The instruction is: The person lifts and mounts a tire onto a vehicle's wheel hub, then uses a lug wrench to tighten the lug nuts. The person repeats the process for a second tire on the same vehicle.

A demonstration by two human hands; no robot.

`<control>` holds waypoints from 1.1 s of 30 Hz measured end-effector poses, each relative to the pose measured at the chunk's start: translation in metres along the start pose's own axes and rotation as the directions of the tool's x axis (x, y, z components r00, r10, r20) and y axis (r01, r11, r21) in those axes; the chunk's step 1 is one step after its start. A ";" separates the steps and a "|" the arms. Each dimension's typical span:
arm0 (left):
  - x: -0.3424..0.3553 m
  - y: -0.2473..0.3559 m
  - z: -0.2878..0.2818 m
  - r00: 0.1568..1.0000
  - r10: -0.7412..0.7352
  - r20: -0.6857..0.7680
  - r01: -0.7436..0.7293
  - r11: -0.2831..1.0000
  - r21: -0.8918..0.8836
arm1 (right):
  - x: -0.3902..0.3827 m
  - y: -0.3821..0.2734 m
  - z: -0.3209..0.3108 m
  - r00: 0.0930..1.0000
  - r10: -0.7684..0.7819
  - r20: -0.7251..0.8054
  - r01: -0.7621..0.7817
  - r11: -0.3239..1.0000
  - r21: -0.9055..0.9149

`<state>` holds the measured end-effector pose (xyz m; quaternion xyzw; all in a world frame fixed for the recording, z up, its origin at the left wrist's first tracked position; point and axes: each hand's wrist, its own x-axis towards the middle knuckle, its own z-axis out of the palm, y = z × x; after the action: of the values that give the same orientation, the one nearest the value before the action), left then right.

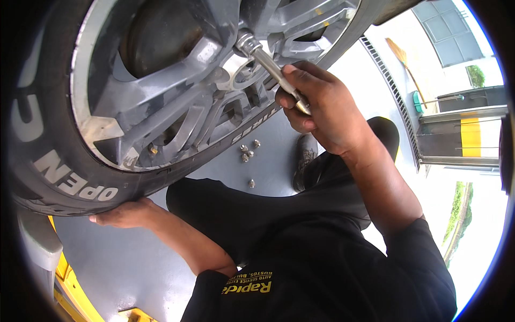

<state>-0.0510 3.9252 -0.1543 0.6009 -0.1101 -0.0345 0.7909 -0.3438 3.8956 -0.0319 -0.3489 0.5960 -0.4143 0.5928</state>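
A grey alloy wheel (161, 91) with a black, white-lettered tire (48, 145) fills the upper left of the view. My right hand (316, 102) is wrapped round a chrome socket tool (273, 72), whose socket end (247, 43) sits at a lug hole near the hub. My left hand (122, 214) supports the tire from underneath at its lower edge, its fingertips partly hidden by the rubber. Several silver lug nuts (248, 153) lie on the grey floor below the wheel, between my dark-trousered legs.
Yellow metal equipment (70, 279) stands at the lower left beside a grey part. My shoe (306, 161) is on the floor. At the right are a floor drain grate (389, 86), a broom (397, 51) with a green dustpan (417, 102), and yellow-and-black posts (470, 137).
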 end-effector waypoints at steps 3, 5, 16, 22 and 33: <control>0.001 -0.002 0.000 0.999 -0.035 -0.035 0.034 0.999 -0.029 | 0.005 0.012 0.002 0.855 -0.517 -0.041 0.365 0.656 -0.660; 0.002 0.000 -0.001 0.999 -0.014 -0.036 0.013 0.999 -0.030 | 0.008 0.023 0.009 0.679 -0.732 0.059 0.403 0.305 -0.863; 0.003 0.000 -0.006 0.998 0.029 0.047 -0.028 0.999 -0.021 | -0.001 -0.001 -0.006 0.973 0.119 0.198 -0.167 0.954 0.248; 0.008 0.000 -0.005 0.998 0.034 0.052 -0.034 0.999 0.003 | -0.002 0.010 0.005 0.959 -0.283 -0.026 0.220 0.797 -0.563; 0.005 0.002 -0.008 0.995 0.032 0.091 -0.035 0.999 0.033 | -0.011 0.031 0.003 0.753 -0.656 0.053 0.302 0.272 -0.914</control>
<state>-0.0448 3.9328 -0.1541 0.6104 -0.1564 -0.0466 0.7751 -0.3376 3.9184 -0.0549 -0.6921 0.6733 -0.2550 0.0515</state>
